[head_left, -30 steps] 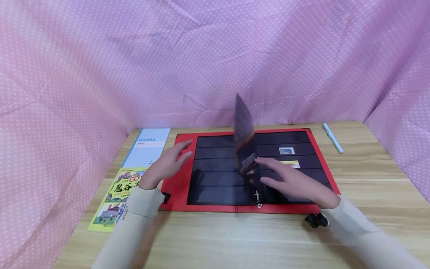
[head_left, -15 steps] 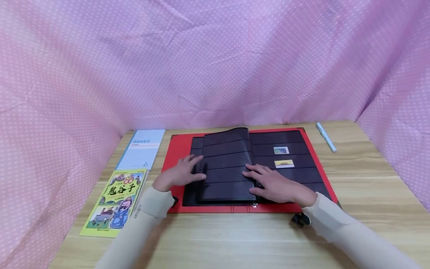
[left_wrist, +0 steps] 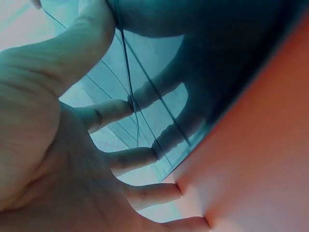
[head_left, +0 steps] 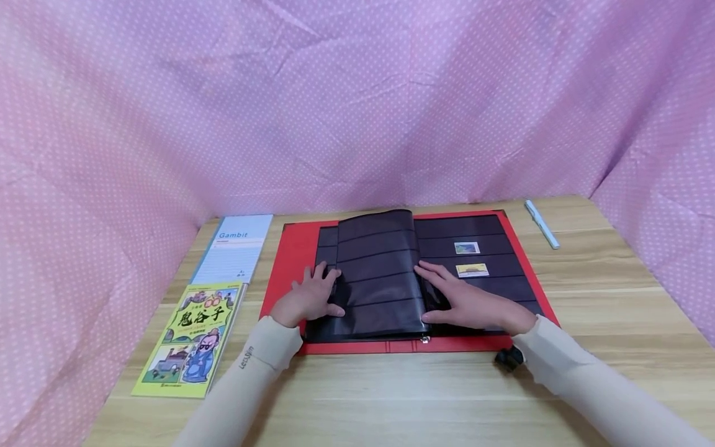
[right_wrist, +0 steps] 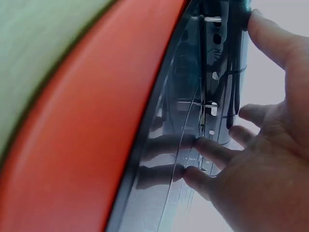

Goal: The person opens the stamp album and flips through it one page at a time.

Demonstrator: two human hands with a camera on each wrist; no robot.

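Note:
A red stamp album (head_left: 290, 248) lies spread on the table, its black pocket pages (head_left: 377, 267) turned over to the left side. My left hand (head_left: 310, 298) rests with spread fingers at those pages' left edge. In the left wrist view, some fingertips touch the glossy black sheet and others the red cover (left_wrist: 251, 159). Beside the metal rings (right_wrist: 210, 105), my right hand (head_left: 472, 302) touches the pages near the spine with spread fingers. Two stamps, one bluish (head_left: 467, 248) and one yellow (head_left: 472, 270), sit in strips of the right-hand page (head_left: 503, 254).
A yellow-green comic-style book (head_left: 184, 341) lies at the left, below a pale blue "Gambit" notebook (head_left: 234, 245). A light blue pen (head_left: 542, 225) is at the back right of the wooden table (head_left: 391, 397). A pink dotted curtain (head_left: 357, 112) hangs behind.
The page that stood upright has come down onto the left side. My left hand has moved right and down to its edge; my right hand stays by the spine.

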